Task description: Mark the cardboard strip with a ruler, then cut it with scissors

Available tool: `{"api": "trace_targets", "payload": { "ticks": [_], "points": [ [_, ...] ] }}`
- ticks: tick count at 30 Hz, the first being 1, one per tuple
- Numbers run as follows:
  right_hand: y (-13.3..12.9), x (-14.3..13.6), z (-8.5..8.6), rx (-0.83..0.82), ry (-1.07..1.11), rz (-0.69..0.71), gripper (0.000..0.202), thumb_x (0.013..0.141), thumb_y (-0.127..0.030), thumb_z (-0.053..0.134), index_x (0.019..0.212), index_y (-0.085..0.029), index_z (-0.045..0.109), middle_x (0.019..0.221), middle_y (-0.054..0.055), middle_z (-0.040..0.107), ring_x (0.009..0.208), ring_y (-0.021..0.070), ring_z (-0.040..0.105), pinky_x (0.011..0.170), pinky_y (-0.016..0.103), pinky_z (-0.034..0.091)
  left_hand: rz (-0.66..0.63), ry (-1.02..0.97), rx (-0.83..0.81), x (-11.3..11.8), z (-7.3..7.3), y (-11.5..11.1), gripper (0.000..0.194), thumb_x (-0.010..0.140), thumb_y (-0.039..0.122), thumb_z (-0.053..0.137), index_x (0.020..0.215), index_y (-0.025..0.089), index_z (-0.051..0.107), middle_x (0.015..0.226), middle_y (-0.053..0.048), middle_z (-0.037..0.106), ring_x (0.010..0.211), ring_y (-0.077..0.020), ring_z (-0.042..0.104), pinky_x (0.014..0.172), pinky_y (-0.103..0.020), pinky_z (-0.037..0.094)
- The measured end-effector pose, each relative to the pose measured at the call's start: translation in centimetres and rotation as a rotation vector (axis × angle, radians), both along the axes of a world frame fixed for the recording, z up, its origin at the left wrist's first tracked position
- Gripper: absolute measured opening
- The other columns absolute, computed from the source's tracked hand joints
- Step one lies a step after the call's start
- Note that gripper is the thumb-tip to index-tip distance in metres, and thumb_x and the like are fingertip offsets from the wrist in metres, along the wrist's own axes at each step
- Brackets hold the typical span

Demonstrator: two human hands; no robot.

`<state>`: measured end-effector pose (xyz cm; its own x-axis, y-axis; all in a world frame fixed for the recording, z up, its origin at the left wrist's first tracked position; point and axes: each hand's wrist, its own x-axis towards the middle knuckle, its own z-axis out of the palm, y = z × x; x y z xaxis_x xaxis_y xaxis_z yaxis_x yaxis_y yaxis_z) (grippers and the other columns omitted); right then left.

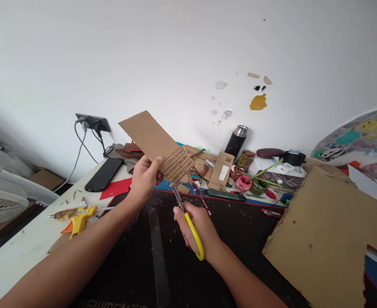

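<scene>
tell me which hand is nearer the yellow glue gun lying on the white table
Left. The left hand, gripping the brown cardboard strip, is closer to the yellow glue gun, which lies down to its left. The right hand, holding the yellow-handled scissors, is farther right.

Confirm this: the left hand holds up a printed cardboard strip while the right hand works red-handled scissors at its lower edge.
One detail is wrong: the scissors in the right hand have yellow handles, not red. The head view shows it. The left hand does hold the cardboard strip.
</scene>
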<state>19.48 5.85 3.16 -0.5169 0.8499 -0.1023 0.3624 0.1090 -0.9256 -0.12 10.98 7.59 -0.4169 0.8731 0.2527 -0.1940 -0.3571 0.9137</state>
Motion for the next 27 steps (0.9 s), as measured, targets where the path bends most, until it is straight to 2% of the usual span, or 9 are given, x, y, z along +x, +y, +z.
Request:
{"api": "trace_targets", "payload": {
  "ticks": [8, 14, 22, 27],
  "points": [
    [-0.1, 0.0, 0.1, 0.012, -0.013, -0.020, 0.037, 0.109, -0.051, 0.057, 0.083, -0.025, 0.057, 0.048, -0.007, 0.047, 0.038, 0.0126, 0.044, 0.046, 0.026, 0.029, -0.015, 0.012, -0.011, 0.0, -0.1, 0.1, 0.043, 0.079, 0.048, 0.087, 0.080, 0.023, 0.053, 0.050, 0.011, 0.044, 0.038, -0.0058, 0.035, 0.037, -0.017, 0.030],
    [0.0, -0.3, 0.3, 0.077, -0.056, -0.033, 0.036, 0.107, -0.044, 0.057, 0.077, -0.026, 0.051, 0.049, -0.006, 0.046, 0.039, 0.0137, 0.045, 0.048, 0.027, 0.031, -0.008, 0.006, -0.017, 0.1, -0.1, 0.1, 0.041, 0.077, 0.047, 0.087, 0.079, 0.023, 0.053, 0.049, 0.011, 0.044, 0.038, -0.0058, 0.035, 0.037, -0.017, 0.030],
    [-0.4, -0.3, 1.2, 0.145, -0.090, -0.049, 0.034, 0.106, -0.035, 0.053, 0.075, -0.024, 0.047, 0.059, -0.003, 0.048, 0.053, 0.0138, 0.042, 0.054, 0.027, 0.029, -0.003, 0.009, -0.030, 0.2, -0.4, 0.2, 0.039, 0.077, 0.046, 0.086, 0.080, 0.023, 0.053, 0.048, 0.011, 0.044, 0.037, -0.0062, 0.035, 0.037, -0.017, 0.029],
    [-0.3, -0.3, 1.3, 0.166, -0.137, -0.054, 0.033, 0.105, -0.033, 0.053, 0.074, -0.024, 0.045, 0.060, -0.004, 0.044, 0.056, 0.0137, 0.038, 0.057, 0.027, 0.028, -0.001, 0.008, -0.031, 0.2, -0.5, 0.2, 0.038, 0.078, 0.044, 0.085, 0.080, 0.024, 0.053, 0.048, 0.011, 0.044, 0.036, -0.0064, 0.035, 0.037, -0.018, 0.029]
  ]
}}
